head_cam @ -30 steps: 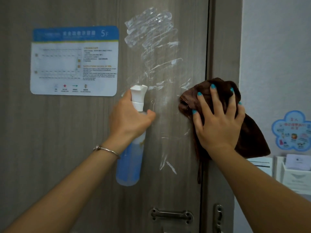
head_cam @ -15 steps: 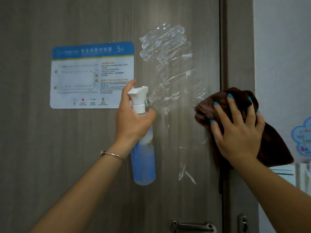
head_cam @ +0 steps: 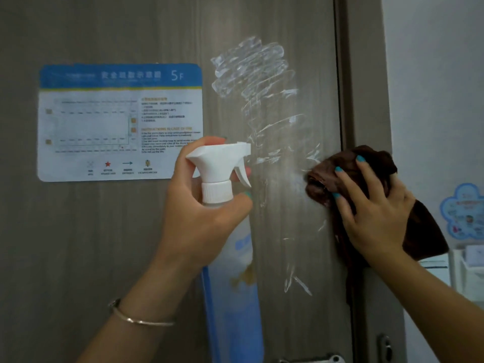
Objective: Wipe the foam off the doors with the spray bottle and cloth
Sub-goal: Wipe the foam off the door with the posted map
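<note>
The left hand (head_cam: 199, 216) grips the spray bottle (head_cam: 230, 271) by its neck, now turned so the white nozzle points right toward the foam (head_cam: 251, 72), no longer facing the door (head_cam: 104, 244). The right hand (head_cam: 372, 213) stays pressed flat on the brown cloth (head_cam: 330, 176) at the door's edge, just below the smears.

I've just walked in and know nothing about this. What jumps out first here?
The white foam smeared in streaks on the grey door, right of a blue-and-white floor plan notice. Below it, the left hand holds a spray bottle, nozzle aimed right, while the right hand presses a brown cloth against the door's right edge.
</note>
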Action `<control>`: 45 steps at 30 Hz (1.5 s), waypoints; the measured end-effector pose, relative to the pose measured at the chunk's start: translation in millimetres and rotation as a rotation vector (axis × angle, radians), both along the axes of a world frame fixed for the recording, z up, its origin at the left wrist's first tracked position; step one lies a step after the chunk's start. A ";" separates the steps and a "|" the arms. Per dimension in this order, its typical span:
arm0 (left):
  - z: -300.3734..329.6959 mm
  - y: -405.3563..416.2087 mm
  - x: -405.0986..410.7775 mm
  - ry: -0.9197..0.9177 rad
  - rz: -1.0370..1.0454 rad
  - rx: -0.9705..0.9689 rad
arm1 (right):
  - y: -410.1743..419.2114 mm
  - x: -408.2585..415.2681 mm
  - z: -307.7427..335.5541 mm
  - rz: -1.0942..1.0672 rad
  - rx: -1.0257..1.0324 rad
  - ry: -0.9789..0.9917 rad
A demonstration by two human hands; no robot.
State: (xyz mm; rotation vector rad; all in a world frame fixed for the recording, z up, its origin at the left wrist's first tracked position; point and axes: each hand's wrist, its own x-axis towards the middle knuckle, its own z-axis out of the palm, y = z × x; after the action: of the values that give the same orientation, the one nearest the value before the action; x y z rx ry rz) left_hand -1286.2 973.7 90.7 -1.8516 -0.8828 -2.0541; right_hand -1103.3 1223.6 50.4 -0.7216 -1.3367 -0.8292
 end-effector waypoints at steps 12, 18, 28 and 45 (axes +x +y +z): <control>-34.4 13.4 41.9 -0.138 0.069 0.072 | -127.7 -44.3 -57.6 0.813 -0.188 0.358; -61.0 11.2 56.2 -0.212 0.076 0.038 | -192.5 -49.2 -110.6 1.388 -0.624 0.240; -148.0 -10.7 66.1 -0.320 0.056 -0.077 | -214.0 -17.8 -198.8 1.338 -0.825 -0.110; -264.5 -47.7 50.4 -0.100 -0.369 -0.600 | -244.3 -7.1 -313.7 1.407 -1.035 0.173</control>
State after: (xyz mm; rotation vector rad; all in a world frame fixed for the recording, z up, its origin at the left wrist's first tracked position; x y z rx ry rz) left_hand -1235.8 926.0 -173.8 -2.3773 -1.3945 -2.2806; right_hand -1110.4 979.3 -263.3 -0.3856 -1.6352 1.0874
